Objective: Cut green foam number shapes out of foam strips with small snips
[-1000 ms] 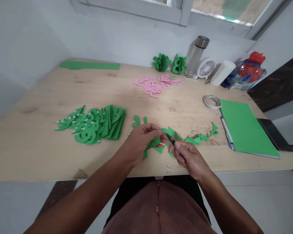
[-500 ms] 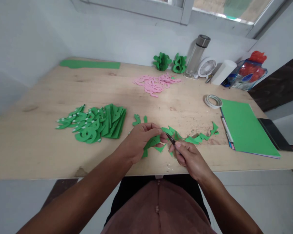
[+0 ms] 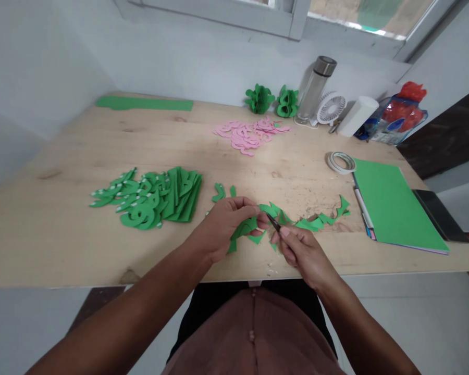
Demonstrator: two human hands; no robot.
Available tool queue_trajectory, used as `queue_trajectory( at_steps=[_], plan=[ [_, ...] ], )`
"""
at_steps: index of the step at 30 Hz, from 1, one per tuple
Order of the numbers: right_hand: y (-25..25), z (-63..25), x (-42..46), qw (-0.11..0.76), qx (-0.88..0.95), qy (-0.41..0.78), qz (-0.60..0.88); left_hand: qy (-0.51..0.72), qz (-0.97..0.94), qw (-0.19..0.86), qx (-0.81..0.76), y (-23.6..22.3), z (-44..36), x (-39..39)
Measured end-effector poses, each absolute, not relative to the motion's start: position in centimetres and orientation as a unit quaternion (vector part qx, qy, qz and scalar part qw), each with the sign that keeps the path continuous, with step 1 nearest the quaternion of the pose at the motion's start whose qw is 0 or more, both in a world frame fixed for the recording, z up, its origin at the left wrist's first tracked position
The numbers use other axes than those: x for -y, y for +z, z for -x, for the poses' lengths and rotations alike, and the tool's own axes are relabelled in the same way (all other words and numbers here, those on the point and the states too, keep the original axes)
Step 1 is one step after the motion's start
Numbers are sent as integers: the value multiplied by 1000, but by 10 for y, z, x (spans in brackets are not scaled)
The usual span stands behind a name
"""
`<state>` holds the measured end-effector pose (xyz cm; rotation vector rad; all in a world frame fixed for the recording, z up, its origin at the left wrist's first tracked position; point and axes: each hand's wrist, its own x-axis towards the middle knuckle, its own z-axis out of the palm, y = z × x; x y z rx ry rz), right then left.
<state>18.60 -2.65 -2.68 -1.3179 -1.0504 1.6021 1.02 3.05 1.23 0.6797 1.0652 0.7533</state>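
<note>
My left hand (image 3: 227,221) pinches a piece of green paper (image 3: 243,229) near the front edge of the table. In my right hand (image 3: 303,251) are small dark scissors (image 3: 274,222), their tips touching or very close to the paper at my left fingertips. The fingers hide most of the handles and part of the paper. Jagged green paper scraps (image 3: 316,223) trail off to the right behind my right hand. Just beyond my left hand lies a small curved green cutout (image 3: 219,192).
To the left sits a pile of green cutouts and folded pieces (image 3: 144,200). Pink cutouts (image 3: 246,136) lie farther back. Along the wall stand green paper shapes (image 3: 259,99), a bottle (image 3: 316,91) and a fan (image 3: 331,108). At right are tape (image 3: 341,162) and green sheets (image 3: 398,208).
</note>
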Motion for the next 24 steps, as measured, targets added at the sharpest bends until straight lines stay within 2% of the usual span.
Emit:
queue_trajectory(
  at_steps=[24],
  plan=[
    [-25, -184, 28, 395, 425, 609, 541, 349, -311, 738, -488, 12, -10, -30]
  ],
)
